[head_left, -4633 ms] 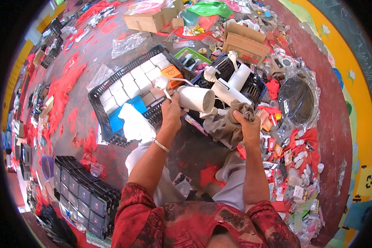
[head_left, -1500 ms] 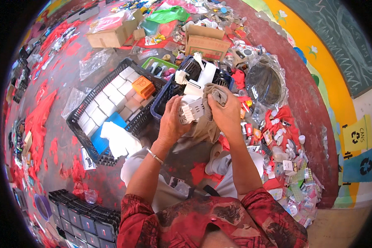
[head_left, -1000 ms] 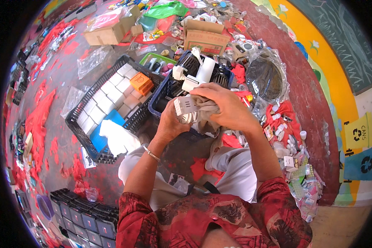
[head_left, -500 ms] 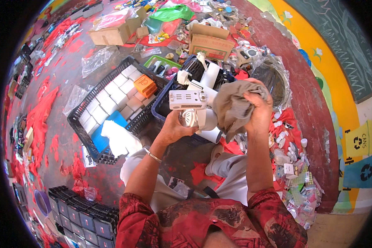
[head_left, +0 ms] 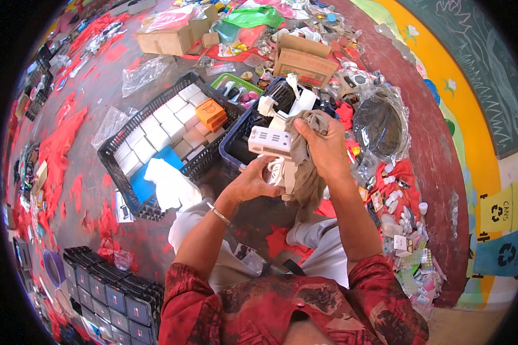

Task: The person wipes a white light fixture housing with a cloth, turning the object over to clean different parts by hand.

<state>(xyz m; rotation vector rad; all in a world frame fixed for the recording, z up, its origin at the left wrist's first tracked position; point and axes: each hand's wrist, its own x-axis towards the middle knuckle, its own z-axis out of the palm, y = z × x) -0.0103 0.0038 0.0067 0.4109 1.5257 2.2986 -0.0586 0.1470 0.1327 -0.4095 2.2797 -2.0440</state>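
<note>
Held up in front of the chest, above the dark blue crate (head_left: 236,150) — a white plastic device (head_left: 270,141), boxy, with a row of small slots along its face. Gripped from below by the left hand (head_left: 253,183), fingers curled up around its underside and clenched on it. Rubbed, or about to be, by the grey cloth (head_left: 305,167) bunched in the right hand (head_left: 327,148), fingers clamped on the fabric near its top edge while the rest hangs loose toward the lap.

Probably light and stiff, that white casing — hard shell, smooth enough to slip if pinched only at the corners. Best taken across the broad body, as now, clear of the slotted face. Likely brittle at any thin tabs or prongs, so no squeezing there. Soft and limp, the cloth; easy to gather anywhere, no care needed.

Beside the blue crate, a black crate (head_left: 133,190) of white boxes, with an orange box (head_left: 211,114) at its far corner. Beyond, cardboard boxes (head_left: 303,61) on the red-spattered floor (head_left: 92,86)
</note>
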